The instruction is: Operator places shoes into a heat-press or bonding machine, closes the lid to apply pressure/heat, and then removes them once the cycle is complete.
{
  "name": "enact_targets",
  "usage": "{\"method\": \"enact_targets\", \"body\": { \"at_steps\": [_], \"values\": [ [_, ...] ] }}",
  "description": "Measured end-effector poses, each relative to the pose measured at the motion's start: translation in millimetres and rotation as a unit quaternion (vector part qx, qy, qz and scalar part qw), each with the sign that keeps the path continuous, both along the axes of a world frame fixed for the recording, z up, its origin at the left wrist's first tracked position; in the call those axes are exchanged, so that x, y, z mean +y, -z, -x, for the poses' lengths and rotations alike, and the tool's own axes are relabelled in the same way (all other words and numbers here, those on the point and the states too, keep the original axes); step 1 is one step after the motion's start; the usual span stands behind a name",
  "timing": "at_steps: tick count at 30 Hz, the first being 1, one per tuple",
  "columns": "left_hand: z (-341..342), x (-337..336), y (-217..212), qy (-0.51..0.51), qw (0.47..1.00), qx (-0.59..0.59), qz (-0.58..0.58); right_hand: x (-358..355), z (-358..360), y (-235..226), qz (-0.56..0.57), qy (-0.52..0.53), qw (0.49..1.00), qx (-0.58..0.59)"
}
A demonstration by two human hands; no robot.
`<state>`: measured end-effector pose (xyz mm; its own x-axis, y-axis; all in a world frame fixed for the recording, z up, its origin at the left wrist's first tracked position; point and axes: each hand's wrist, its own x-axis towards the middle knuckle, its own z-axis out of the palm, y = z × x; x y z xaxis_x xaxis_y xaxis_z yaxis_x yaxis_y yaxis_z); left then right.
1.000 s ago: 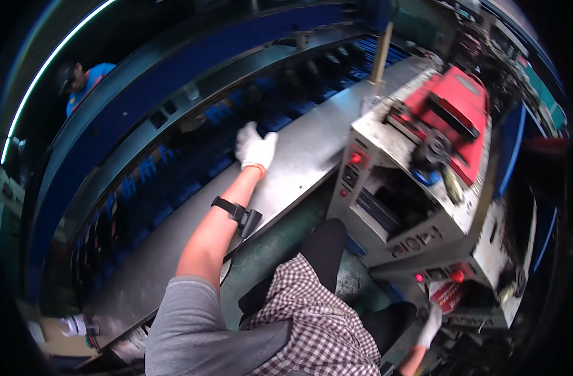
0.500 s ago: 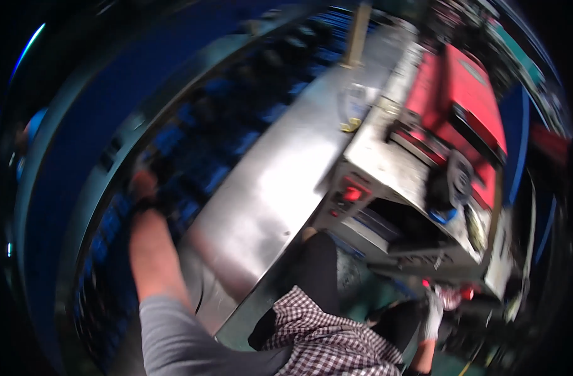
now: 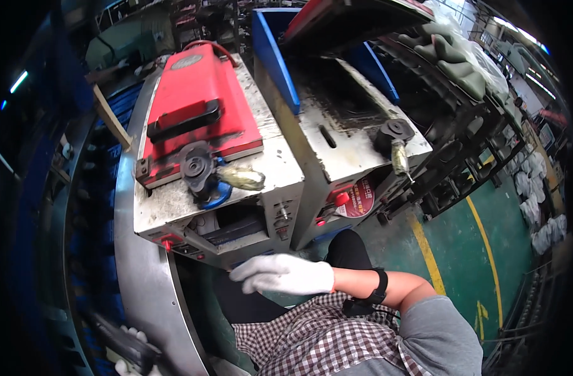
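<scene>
One expanse of green floor [image 3: 457,250]; two boxy white machines [image 3: 277,166], tops stained; one smooth metal worktop [image 3: 145,294].
Two red lids [image 3: 186,94], one down, one raised. Two white-gloved hands: left hand [image 3: 135,334] gripping one dark, blurred object [image 3: 125,348] at lower left, by the worktop; right hand [image 3: 280,274] empty, fingers loosely extended. Two lobed black knobs [image 3: 196,166].

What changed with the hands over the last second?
View swung right. Left hand, empty at first, is now lower in view, holding a blurred dark object. Right hand moved leftward, away from the red round card; nothing visible in it. Unchanged: card at the machine front, red lid down.
</scene>
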<state>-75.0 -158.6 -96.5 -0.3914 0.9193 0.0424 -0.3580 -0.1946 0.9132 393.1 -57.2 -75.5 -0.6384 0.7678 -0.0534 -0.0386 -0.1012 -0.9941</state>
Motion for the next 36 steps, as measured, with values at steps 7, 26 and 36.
{"method": "enact_targets", "body": {
  "at_steps": [7, 26, 36],
  "values": [
    [-265.0, 76.4, -99.1, 0.361, 0.918, -0.125, -0.103, -17.7, -5.9, -78.5, -0.309, 0.04, 0.95, -0.022],
    [-613.1, 383.3, -337.1, 0.099, 0.756, 0.444, -0.471, 228.4, -360.6, -140.0, -0.167, 0.441, 0.728, -0.498],
    [-646.4, 441.1, -392.7, 0.062, 0.438, 0.818, -0.368, 249.0, -359.9, -114.6, -0.116, 0.252, 0.687, -0.672]
  ]
}}
